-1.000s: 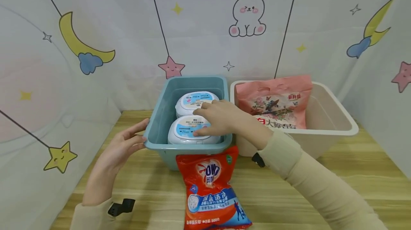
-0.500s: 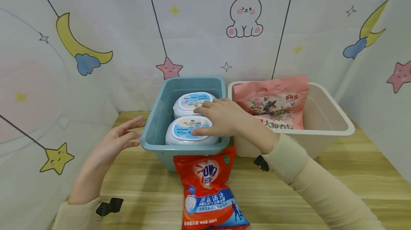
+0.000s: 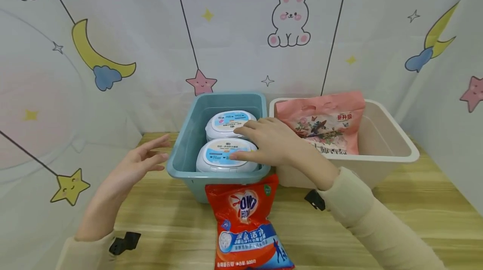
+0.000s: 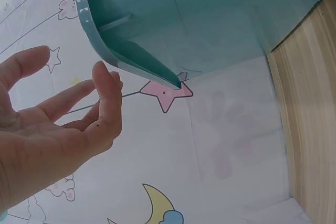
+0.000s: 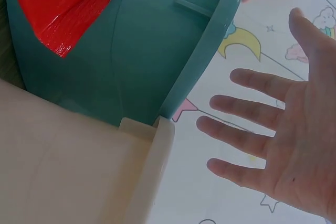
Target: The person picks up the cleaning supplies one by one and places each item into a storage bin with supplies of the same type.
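Observation:
Two white oval boxes, a nearer one (image 3: 216, 157) and a farther one (image 3: 228, 121), both with blue labels, sit in a blue-green plastic basin (image 3: 219, 175). My right hand (image 3: 277, 142) hovers over the basin's right side and hides part of both boxes. In the right wrist view its fingers (image 5: 247, 135) are spread and hold nothing. Left of the basin is my left hand (image 3: 136, 167), its fingers relaxed and a little apart from the rim. The left wrist view shows these fingers (image 4: 110, 103) softly bent beside the basin's rim (image 4: 94, 40), with nothing between them.
A red bag of laundry powder (image 3: 247, 228) leans against the basin's front on the wooden table (image 3: 170, 219). To the right stands a cream basin (image 3: 377, 158) holding a pink bag (image 3: 328, 115). A patterned curtain (image 3: 241, 43) hangs behind.
My left hand has let go of the basin's left rim and moved a little to the left. My right hand has shifted slightly to the right above the boxes.

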The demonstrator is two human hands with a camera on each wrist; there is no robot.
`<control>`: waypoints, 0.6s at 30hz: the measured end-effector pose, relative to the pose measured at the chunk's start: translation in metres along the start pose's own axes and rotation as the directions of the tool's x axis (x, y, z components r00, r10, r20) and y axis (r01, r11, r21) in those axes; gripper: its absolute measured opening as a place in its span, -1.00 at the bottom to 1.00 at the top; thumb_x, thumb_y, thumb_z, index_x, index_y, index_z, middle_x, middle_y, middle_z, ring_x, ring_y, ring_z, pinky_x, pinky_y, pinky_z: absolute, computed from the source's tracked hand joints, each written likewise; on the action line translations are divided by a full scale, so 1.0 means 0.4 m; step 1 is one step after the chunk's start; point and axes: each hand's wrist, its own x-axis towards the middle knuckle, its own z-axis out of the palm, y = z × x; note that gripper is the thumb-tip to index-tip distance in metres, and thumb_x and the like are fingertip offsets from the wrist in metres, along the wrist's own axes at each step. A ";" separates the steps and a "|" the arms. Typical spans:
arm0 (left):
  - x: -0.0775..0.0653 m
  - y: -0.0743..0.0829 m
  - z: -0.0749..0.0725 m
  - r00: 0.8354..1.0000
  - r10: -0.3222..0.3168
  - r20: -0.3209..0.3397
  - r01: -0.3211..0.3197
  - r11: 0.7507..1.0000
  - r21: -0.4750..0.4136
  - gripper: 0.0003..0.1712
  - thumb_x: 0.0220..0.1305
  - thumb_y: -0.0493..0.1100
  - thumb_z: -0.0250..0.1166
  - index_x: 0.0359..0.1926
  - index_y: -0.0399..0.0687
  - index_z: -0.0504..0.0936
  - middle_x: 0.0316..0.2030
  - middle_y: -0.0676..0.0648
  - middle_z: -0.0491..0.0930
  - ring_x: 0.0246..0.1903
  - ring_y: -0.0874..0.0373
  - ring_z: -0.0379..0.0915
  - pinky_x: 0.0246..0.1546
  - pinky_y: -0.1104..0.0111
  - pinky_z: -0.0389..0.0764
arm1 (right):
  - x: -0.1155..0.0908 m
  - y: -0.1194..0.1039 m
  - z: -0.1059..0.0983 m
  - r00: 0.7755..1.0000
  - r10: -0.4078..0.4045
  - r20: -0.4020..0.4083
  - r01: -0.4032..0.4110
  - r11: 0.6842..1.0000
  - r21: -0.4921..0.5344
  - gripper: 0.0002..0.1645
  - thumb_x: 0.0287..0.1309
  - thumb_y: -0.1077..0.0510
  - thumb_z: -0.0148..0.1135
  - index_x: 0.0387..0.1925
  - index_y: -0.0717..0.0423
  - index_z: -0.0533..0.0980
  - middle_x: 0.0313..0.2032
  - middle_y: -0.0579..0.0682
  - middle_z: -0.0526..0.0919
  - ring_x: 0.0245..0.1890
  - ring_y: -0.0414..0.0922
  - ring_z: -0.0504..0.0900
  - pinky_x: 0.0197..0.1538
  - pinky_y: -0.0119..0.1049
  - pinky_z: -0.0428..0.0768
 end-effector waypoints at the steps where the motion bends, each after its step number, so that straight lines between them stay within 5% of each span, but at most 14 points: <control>1: 0.000 0.003 0.002 1.000 0.000 -0.001 0.000 1.000 0.008 -0.29 0.44 0.05 0.04 0.50 0.06 0.03 0.38 -0.24 0.17 0.13 0.15 0.35 0.02 0.36 0.54 | -0.005 0.002 0.000 1.000 0.002 -0.004 -0.002 1.000 0.004 -0.11 0.12 -0.54 -0.04 0.35 -0.16 0.33 0.30 -0.02 0.44 0.31 0.02 0.39 0.38 0.06 0.28; 4: -0.001 0.013 0.008 1.000 0.002 -0.002 -0.002 1.000 0.022 -0.28 0.44 0.06 0.04 0.51 0.09 0.01 0.40 -0.23 0.14 0.19 -0.06 0.31 0.10 0.16 0.51 | -0.023 0.009 0.000 1.000 0.018 -0.021 -0.018 1.000 0.020 -0.13 0.14 -0.52 -0.04 0.35 -0.17 0.33 0.31 -0.01 0.43 0.32 0.02 0.38 0.39 0.08 0.27; 8: -0.005 0.029 0.010 1.000 0.013 -0.022 -0.012 0.999 0.052 -0.28 0.43 0.06 0.06 0.50 0.09 0.03 0.41 -0.21 0.15 0.16 -0.05 0.32 0.12 -0.03 0.45 | -0.041 0.016 0.002 0.999 0.037 -0.040 -0.035 0.998 0.051 -0.15 0.16 -0.51 -0.05 0.35 -0.17 0.33 0.32 -0.01 0.42 0.34 0.03 0.37 0.40 0.11 0.24; 12: -0.007 0.041 0.013 0.998 0.036 -0.042 -0.032 0.995 0.091 -0.30 0.43 0.01 0.07 0.50 0.06 0.06 0.39 -0.20 0.19 0.10 0.05 0.34 0.12 -0.04 0.45 | -0.058 0.021 0.009 0.996 0.060 -0.073 -0.055 0.996 0.069 -0.16 0.17 -0.50 -0.05 0.34 -0.16 0.34 0.31 -0.01 0.43 0.34 0.03 0.36 0.40 0.12 0.23; 18: -0.013 0.062 0.024 0.997 0.063 -0.043 -0.057 0.991 0.122 -0.31 0.43 -0.01 0.08 0.49 0.09 0.07 0.36 -0.20 0.22 0.17 -0.07 0.29 0.00 0.03 0.49 | -0.087 0.030 0.021 0.987 0.087 -0.135 -0.079 0.995 0.058 -0.19 0.19 -0.47 -0.03 0.32 -0.13 0.37 0.28 0.00 0.46 0.32 0.04 0.38 0.39 0.14 0.23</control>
